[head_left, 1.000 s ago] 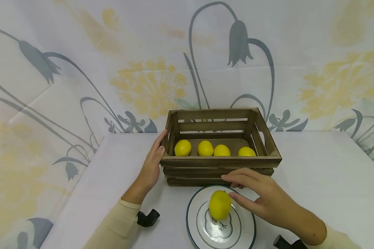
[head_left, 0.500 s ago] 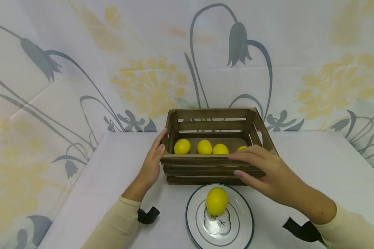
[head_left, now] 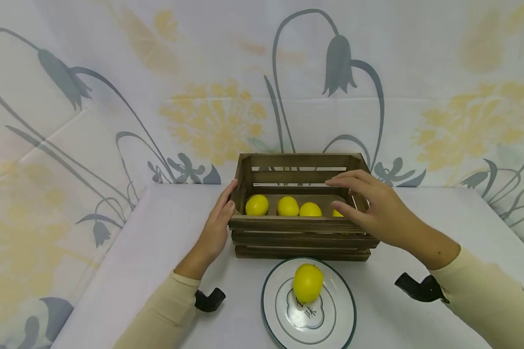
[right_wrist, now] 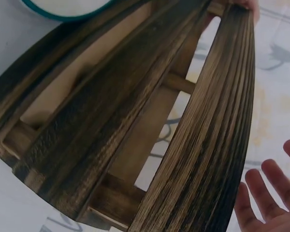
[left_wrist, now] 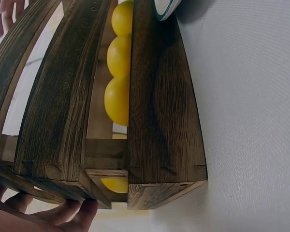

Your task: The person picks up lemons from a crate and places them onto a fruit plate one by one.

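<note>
A: What do we make of the left hand (head_left: pixel 214 228)?
B: We see it resting along the left end of the wooden crate (head_left: pixel 301 224), fingers extended. Our left wrist view shows fingertips touching the end slats.
A: And the right hand (head_left: pixel 373 211)?
B: We find it raised over the crate's right end, holding nothing, with a wide gap between the thumb and the other fingers. Our right wrist view shows its fingers spread beyond the long slats.
A: Where do we count the lemons?
B: Four lie in a row on the crate floor. We see the leftmost lemon (head_left: pixel 257 205) near the left end wall, the two middle ones close together, and the rightmost lemon (head_left: pixel 337 213) mostly hidden behind the right thumb. We cannot tell whether the thumb touches it.
A: Any elsewhere?
B: We have a fifth lemon (head_left: pixel 307 283) sitting on the white plate (head_left: pixel 271 317), which has a dark blue-green rim and lies just in front of the crate.
A: What else do we notice?
B: We see a white tabletop (head_left: pixel 179 208) beneath, beige sleeves (head_left: pixel 159 312) on both arms, and a backdrop (head_left: pixel 188 53) printed with grey bell-shaped flowers and yellow blooms.
</note>
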`<state>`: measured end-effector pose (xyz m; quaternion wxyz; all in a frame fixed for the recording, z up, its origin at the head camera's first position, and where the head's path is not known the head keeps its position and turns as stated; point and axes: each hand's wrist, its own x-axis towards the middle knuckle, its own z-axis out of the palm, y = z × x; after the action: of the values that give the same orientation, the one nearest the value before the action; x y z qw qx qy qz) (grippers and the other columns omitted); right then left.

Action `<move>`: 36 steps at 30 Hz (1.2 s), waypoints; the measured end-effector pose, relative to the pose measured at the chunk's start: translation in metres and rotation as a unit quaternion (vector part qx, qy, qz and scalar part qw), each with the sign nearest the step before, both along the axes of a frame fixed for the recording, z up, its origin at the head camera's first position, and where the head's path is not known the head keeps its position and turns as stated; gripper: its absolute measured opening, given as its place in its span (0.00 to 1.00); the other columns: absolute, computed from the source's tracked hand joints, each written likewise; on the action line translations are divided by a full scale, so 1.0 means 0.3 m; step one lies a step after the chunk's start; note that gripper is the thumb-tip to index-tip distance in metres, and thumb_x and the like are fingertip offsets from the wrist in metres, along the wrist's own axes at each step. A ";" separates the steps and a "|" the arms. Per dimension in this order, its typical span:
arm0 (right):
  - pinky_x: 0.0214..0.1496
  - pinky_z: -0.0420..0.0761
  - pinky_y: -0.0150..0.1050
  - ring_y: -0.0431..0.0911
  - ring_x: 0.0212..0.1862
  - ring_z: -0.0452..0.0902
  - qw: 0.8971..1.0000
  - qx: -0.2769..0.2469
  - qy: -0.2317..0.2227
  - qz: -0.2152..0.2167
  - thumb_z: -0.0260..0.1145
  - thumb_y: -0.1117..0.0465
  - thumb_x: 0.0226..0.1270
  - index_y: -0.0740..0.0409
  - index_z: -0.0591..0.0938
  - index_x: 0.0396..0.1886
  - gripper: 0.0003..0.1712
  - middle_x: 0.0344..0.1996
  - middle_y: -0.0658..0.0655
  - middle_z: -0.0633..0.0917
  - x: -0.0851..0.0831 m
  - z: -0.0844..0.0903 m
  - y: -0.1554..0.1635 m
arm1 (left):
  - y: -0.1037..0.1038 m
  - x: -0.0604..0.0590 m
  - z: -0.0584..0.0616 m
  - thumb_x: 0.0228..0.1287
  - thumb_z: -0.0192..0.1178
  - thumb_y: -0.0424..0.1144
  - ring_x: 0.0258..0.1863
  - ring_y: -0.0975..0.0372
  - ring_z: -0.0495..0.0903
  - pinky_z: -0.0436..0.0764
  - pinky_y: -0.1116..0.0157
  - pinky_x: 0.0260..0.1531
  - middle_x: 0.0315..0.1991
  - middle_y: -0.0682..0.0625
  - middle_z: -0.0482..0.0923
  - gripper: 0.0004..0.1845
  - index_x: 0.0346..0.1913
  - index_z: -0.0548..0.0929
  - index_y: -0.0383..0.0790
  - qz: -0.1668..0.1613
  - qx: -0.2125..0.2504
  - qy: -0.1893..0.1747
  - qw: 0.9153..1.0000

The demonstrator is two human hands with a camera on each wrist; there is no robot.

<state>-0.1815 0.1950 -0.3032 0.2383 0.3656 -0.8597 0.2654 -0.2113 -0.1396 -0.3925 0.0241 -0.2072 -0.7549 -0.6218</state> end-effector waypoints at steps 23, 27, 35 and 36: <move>0.49 0.82 0.39 0.49 0.50 0.83 0.962 -0.004 -0.258 -0.090 0.62 0.51 0.74 0.52 0.78 0.64 0.23 0.53 0.57 0.85 -0.129 -0.005 0.011 | 0.009 0.006 0.003 0.82 0.32 0.46 0.81 0.56 0.40 0.43 0.43 0.77 0.82 0.54 0.43 0.28 0.81 0.50 0.52 0.002 -0.006 -0.002 1.000; 0.52 0.85 0.45 0.52 0.52 0.83 0.944 -0.021 -0.317 -0.091 0.60 0.47 0.75 0.52 0.76 0.66 0.26 0.57 0.59 0.83 -0.155 -0.008 0.000 | 0.008 0.007 0.007 0.82 0.32 0.46 0.81 0.57 0.40 0.43 0.43 0.78 0.82 0.55 0.43 0.28 0.81 0.49 0.53 0.004 -0.011 -0.004 1.000; 0.49 0.85 0.34 0.54 0.55 0.82 0.915 -0.066 -0.392 -0.071 0.58 0.45 0.76 0.55 0.73 0.69 0.29 0.61 0.61 0.79 -0.198 0.000 -0.024 | 0.002 0.007 0.013 0.82 0.31 0.47 0.81 0.57 0.40 0.43 0.43 0.78 0.82 0.55 0.43 0.28 0.81 0.49 0.53 0.006 -0.009 -0.002 1.000; 0.49 0.85 0.34 0.54 0.56 0.82 0.913 -0.069 -0.398 -0.067 0.58 0.45 0.76 0.56 0.72 0.69 0.29 0.61 0.62 0.79 -0.201 0.001 -0.027 | 0.002 0.006 0.013 0.82 0.31 0.47 0.81 0.57 0.40 0.43 0.43 0.78 0.82 0.55 0.42 0.28 0.81 0.49 0.53 0.004 -0.007 -0.003 1.000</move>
<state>-0.2418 0.1870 -0.3028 -0.0815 0.1546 -0.8854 0.4308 -0.2094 -0.1390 -0.3885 0.0227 -0.2023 -0.7599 -0.6173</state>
